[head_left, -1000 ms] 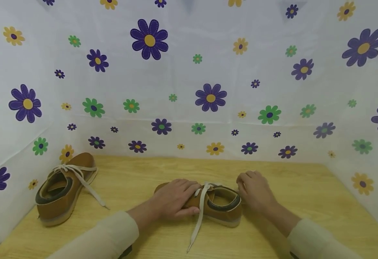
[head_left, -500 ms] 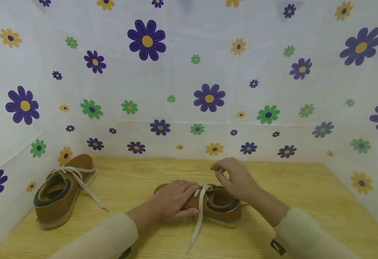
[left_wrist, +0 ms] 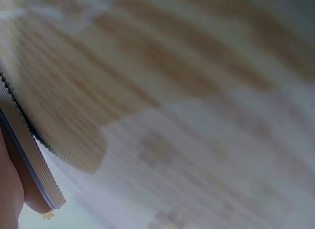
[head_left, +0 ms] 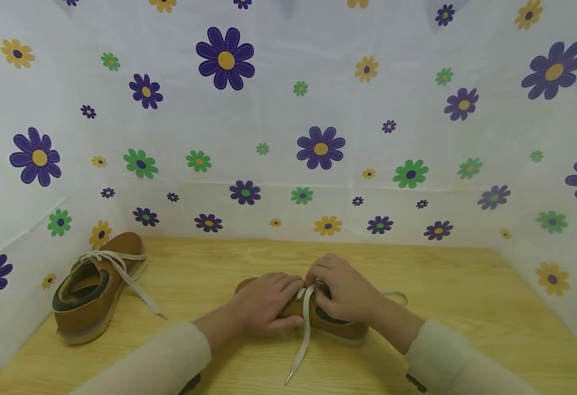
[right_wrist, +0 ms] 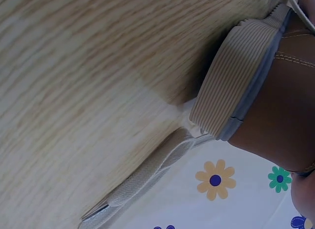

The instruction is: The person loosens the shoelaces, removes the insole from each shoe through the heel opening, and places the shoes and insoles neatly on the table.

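Observation:
A brown leather shoe (head_left: 352, 332) with a dark collar lies on the table, toe to the left. My left hand (head_left: 267, 303) holds its front part, fingers over the top and thumb along the near side. My right hand (head_left: 346, 289) is over the shoe's opening, its curled fingers pinching the off-white shoelace (head_left: 306, 323) near the top of the lacing. One lace end hangs toward me. The pinch point is partly hidden by the fingers. In the right wrist view, the ribbed sole (right_wrist: 236, 76) and a lace end (right_wrist: 152, 170) show; the left wrist view catches the sole's edge (left_wrist: 29, 145).
A matching brown shoe (head_left: 90, 307) stands at the table's left, its lace tied with an end trailing onto the wood-grain tabletop (head_left: 466, 307). A white flowered sheet (head_left: 278, 109) encloses the back and both sides.
My right hand has come from beside the heel, up and leftward, then down onto the lace. A lace loop now shows right of the heel. The left hand has stayed put.

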Demonstrator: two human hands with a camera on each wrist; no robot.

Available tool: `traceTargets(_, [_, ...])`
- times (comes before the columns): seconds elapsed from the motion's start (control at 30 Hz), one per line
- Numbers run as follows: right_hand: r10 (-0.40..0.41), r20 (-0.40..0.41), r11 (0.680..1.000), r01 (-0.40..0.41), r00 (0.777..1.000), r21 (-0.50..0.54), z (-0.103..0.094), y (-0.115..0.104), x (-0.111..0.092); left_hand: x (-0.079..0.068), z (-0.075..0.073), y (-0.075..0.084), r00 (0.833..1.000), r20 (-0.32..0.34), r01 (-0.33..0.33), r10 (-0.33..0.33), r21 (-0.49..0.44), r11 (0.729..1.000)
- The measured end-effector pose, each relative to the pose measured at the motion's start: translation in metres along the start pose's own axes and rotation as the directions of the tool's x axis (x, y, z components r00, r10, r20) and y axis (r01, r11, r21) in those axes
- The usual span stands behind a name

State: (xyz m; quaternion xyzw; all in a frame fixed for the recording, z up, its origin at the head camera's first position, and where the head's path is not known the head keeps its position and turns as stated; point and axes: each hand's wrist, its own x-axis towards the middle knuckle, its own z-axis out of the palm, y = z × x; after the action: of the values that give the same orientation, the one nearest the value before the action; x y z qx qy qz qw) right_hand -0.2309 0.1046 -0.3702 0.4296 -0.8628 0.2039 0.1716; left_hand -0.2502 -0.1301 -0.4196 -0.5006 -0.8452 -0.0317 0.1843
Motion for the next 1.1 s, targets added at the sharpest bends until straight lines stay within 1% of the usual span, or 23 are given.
traceTargets(0.2, [-0.035,-0.034,0.999,0.036,0.999,0.035,0.0015,0.003,-0.0004,-0.0008,-0.0008,-0.0016,1.0,0.006,0.005,-0.005,-0.002,1.0])
traceTargets(0.3, [-0.025,-0.026,0.998,0.026,0.999,0.06,0.0017,0.003,-0.0002,-0.0011,-0.0009,-0.0017,1.0,-0.004,0.001,-0.001,-0.003,1.0])
traceTargets(0.37, [-0.012,-0.006,0.998,0.013,1.0,0.068,0.0018,0.0024,0.0,-0.0011,-0.0012,-0.0015,1.0,-0.005,-0.004,0.004,-0.003,1.0])
traceTargets(0.5, [0.012,0.039,0.999,-0.014,0.999,0.038,0.0012,-0.0006,-0.0001,-0.0016,-0.0012,-0.0011,1.0,-0.006,-0.009,0.009,-0.001,1.0])
traceTargets(0.7, [0.057,0.058,0.998,-0.056,0.997,-0.034,0.0019,-0.0021,-0.001,-0.0024,-0.0004,-0.0007,1.0,-0.018,-0.006,0.006,-0.021,1.0])
traceTargets(0.93, [0.086,0.113,0.996,-0.084,0.99,-0.028,0.0031,-0.0023,0.0002,-0.0023,0.0001,-0.0009,0.999,-0.032,-0.016,0.015,-0.032,0.999])
traceTargets(1.1, [0.088,0.103,0.995,-0.084,0.991,-0.045,0.0026,-0.0024,0.0002,-0.0022,-0.001,-0.0006,1.0,-0.016,-0.01,0.009,-0.039,0.999])
